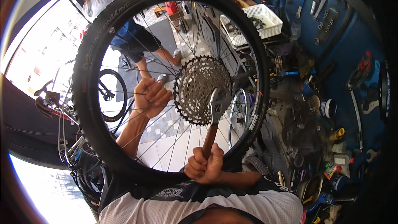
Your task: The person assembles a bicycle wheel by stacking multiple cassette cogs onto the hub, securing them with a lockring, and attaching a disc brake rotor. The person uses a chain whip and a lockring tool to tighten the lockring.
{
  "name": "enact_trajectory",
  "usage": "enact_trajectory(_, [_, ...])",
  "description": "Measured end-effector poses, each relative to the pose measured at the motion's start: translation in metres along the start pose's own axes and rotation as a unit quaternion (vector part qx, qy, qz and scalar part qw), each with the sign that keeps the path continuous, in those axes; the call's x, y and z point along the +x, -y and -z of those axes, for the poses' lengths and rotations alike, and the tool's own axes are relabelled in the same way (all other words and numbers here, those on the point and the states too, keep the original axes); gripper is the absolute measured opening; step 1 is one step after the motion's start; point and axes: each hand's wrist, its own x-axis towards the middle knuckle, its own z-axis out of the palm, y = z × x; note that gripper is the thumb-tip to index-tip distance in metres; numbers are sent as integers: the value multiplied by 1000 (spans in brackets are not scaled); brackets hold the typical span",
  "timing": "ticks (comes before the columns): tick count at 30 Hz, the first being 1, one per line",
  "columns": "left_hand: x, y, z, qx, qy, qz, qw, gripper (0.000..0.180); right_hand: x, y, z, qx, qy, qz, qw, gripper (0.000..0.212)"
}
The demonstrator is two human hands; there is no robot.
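A bicycle wheel with a knobby black tire (86,84) stands upright against my body. Its large rear cassette (198,84) faces me. My right hand (204,164) is wrapped round the brown handle of an adjustable wrench (214,112). The wrench's steel head lies over the right part of the cassette, near its middle; what the jaws grip is too small to tell. To the left of the cassette, my left hand (153,96) is closed in a fist among the spokes. Whatever it holds is hidden, and the tire covers part of that forearm.
Another person (128,29) stands beyond the wheel. On the right, a cluttered bench carries a white plastic basket (271,18) of parts, below wrenches hung on a blue wall (352,29). Bicycle parts (72,141) crowd the left side. A second wheel (238,120) shows behind the spokes.
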Motion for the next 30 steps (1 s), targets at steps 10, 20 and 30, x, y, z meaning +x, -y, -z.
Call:
enact_trajectory(10, [-3,0,-23,52,20,-13,998,58,7,37,-33,-502,-255,105,820,24])
enact_trajectory(20, [-22,-25,-24,357,-154,-157,908,36,35,113,-65,-705,-384,211,558,57])
enact_trajectory(30, [-13,-79,-26,516,-318,-487,629,67,56,118,-71,-796,-365,292,385,46])
